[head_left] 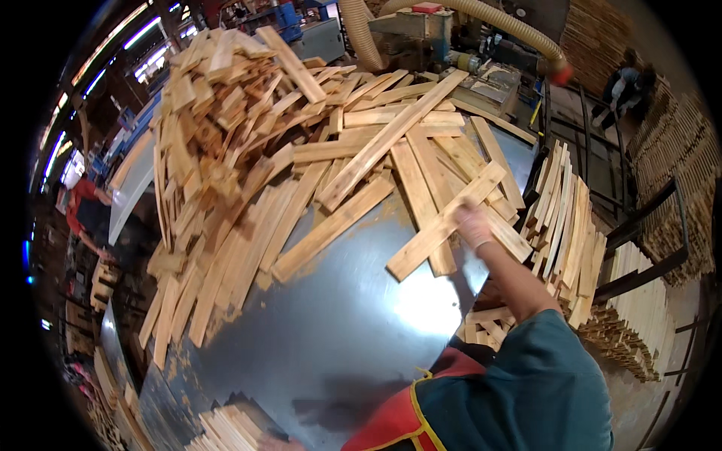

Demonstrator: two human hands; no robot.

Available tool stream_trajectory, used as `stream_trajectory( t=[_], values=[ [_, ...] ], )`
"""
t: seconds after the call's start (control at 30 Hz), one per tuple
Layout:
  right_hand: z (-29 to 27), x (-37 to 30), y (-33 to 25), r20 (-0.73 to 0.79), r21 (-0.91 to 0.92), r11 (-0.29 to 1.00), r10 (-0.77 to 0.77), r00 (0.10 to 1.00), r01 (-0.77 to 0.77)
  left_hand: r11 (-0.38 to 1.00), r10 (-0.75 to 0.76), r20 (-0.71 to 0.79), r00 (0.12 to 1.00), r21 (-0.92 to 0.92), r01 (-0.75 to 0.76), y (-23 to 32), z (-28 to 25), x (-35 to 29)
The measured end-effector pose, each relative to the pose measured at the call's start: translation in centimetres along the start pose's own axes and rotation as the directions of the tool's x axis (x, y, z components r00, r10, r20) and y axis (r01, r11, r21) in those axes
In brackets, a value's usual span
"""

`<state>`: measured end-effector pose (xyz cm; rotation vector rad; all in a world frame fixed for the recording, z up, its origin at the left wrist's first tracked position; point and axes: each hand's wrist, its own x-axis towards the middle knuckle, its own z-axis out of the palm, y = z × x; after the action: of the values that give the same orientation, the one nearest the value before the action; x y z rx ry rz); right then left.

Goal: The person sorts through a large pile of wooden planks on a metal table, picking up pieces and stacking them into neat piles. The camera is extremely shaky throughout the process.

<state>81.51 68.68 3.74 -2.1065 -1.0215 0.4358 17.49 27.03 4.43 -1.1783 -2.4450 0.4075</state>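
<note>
Honestly, I can't make out a single word, number, label or sign from here. Nothing reads on the board [430, 232] I'm holding, my red and yellow apron [383, 422] or the machine [412, 31] at the back, and anything farther off is too small or blurry.

Pale wooden slat [431, 236], flat, straight-edged, slanting diagonally, crossing over other slats [415, 184]
</note>
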Motion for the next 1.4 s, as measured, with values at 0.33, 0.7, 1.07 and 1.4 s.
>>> stream_trajectory(
  t=[0.33,0.7,1.07,1.4],
  values=[
    [-7.7,23.6,19.5,0.042,-0.293,0.954,0.079,0.996,-0.063,0.583,0.603,-0.234,0.763,-0.524,-0.622,47.3,-20.1,21.3],
    [-11.5,18.6,5.1,0.735,0.491,0.679,0.013,0.678,-0.545,0.700,0.641,0.108,0.760,-0.489,-0.521,64.9,-29.3,30.1],
    [-2.3,12.2,3.9,0.408,-0.229,0.973,0.079,0.909,0.018,-0.092,0.851,-0.286,0.440,-0.906,-0.412,53.8,-17.8,12.2],
    [-0.8,-10.2,1.1,0.913,0.336,0.204,0.168,0.371,-0.920,0.189,0.825,0.281,0.491,-0.955,0.229,36.0,-15.6,10.1]
  ],
)
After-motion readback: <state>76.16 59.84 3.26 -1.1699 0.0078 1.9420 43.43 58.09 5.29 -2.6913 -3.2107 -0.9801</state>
